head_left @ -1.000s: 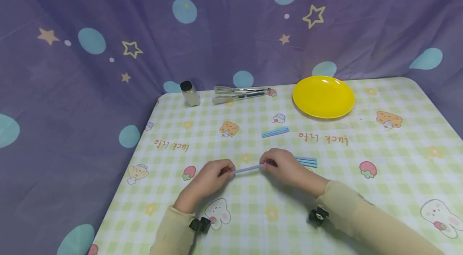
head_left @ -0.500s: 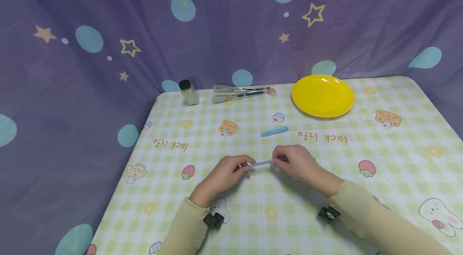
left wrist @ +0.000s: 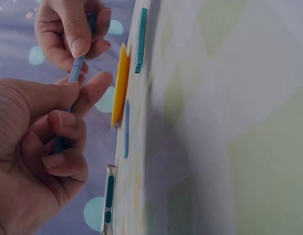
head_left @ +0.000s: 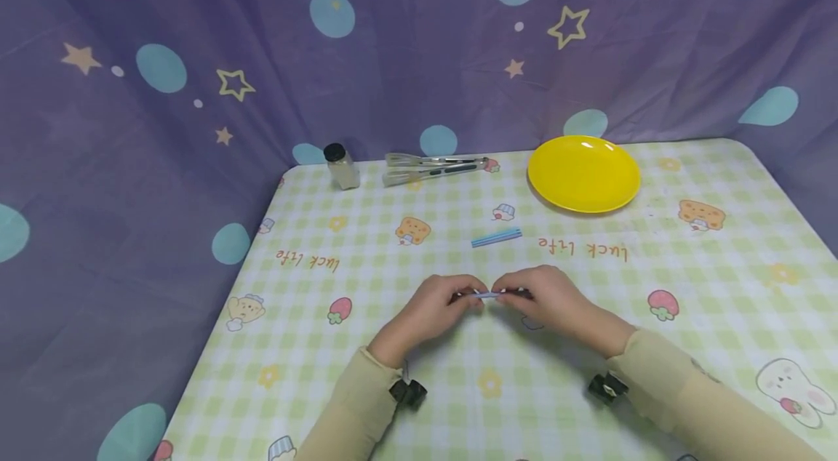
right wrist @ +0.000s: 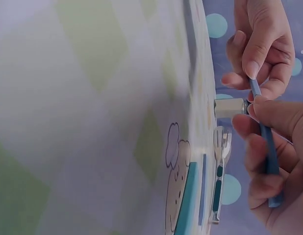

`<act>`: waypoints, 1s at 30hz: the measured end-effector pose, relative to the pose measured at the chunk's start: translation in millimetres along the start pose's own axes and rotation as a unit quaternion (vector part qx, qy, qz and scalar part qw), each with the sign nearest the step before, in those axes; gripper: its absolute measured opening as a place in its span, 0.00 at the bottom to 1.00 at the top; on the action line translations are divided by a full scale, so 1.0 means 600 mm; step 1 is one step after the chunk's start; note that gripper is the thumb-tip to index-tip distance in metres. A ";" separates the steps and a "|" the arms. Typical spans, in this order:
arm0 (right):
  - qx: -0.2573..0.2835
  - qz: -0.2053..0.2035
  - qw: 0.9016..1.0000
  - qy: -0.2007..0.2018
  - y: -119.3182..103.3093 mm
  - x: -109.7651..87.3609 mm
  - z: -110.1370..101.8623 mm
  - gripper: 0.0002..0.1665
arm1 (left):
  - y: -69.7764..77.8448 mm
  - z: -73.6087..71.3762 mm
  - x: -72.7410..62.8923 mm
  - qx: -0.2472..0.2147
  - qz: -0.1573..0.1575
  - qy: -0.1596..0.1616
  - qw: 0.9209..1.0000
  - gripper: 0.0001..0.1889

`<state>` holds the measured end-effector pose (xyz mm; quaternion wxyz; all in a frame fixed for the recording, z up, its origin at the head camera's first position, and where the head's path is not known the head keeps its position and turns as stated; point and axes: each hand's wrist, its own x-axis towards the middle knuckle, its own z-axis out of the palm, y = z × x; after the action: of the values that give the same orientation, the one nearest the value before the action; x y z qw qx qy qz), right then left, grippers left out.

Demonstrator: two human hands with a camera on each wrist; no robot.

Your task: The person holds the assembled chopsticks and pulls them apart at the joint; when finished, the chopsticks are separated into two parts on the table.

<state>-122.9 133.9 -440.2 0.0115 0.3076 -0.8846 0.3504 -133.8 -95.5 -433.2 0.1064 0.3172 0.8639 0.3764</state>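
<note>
A thin blue stick (head_left: 485, 294) is held between both hands in the middle of the table. The left hand (head_left: 435, 310) pinches its left part with thumb and fingers. Fingers of the right hand (head_left: 548, 298) curl round the other part, whose end (right wrist: 274, 198) sticks out in the right wrist view. Only a short length shows between the fingertips, and a seam crosses the stick (left wrist: 77, 67) in the left wrist view. Beyond the hands lies a small row of blue sticks (head_left: 497, 238). Teal sticks (left wrist: 141, 41) near the right hand are hidden behind it in the head view.
A yellow plate (head_left: 584, 174) stands at the back right. Metal tongs (head_left: 435, 170) and a black-capped jar (head_left: 342, 167) are along the back left. A purple curtain (head_left: 406, 46) hangs behind the checked tablecloth (head_left: 563, 403).
Both hands have moved to the right, the left one further, so they are now closer together. Less of the stick shows between them, and the right hand has come over the nearer sticks.
</note>
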 end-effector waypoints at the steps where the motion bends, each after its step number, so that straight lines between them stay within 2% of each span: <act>1: 0.003 0.001 1.000 0.001 0.000 -0.001 -0.002 0.04 | 0.002 0.000 0.002 -0.007 0.000 -0.001 1.000 0.07; 7: 0.004 -0.019 1.000 0.015 0.002 -0.006 -0.011 0.06 | 0.005 0.003 0.011 -0.049 -0.006 -0.003 0.999 0.06; 14: -0.009 -0.030 0.999 0.027 0.008 -0.013 -0.013 0.07 | 0.007 0.007 0.020 -0.055 -0.005 -0.013 0.998 0.07; 23: 0.020 -0.057 0.996 0.068 0.015 -0.019 -0.015 0.11 | 0.006 0.012 0.023 -0.084 -0.004 0.010 0.996 0.08; 30: 0.033 -0.072 0.994 0.074 0.019 -0.022 -0.019 0.11 | 0.007 0.015 0.026 -0.123 -0.013 0.003 0.992 0.09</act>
<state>-120.8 154.6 -441.6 0.0920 0.3445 -0.8447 0.3991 -140.4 -78.2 -435.5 0.1468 0.2891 0.8158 0.4789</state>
